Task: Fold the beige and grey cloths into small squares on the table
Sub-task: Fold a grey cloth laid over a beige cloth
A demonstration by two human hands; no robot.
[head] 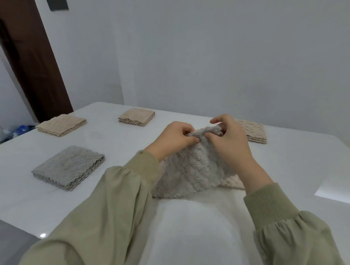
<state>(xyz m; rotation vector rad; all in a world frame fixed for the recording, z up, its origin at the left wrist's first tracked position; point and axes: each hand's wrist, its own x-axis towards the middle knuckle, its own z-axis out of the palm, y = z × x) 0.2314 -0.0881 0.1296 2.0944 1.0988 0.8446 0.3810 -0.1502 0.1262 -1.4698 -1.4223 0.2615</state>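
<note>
Both hands pinch the top edge of a pale grey-beige fluffy cloth (190,172) lifted off the white table (187,222) at its centre. My left hand (175,139) grips the edge on the left, my right hand (229,142) on the right, fingertips close together. The cloth hangs down to the tabletop, its scalloped lower edge resting there. A beige cloth (231,181) lies partly under it at the right. A folded grey square (69,166) sits at the left. Folded beige squares lie at the far left (61,124), far middle (137,116) and far right (253,131).
A white wall rises right behind the table. A dark brown door frame (28,54) stands at the left, with blue items (19,130) on the floor beside it. A bright patch of light (338,189) falls on the table's right side.
</note>
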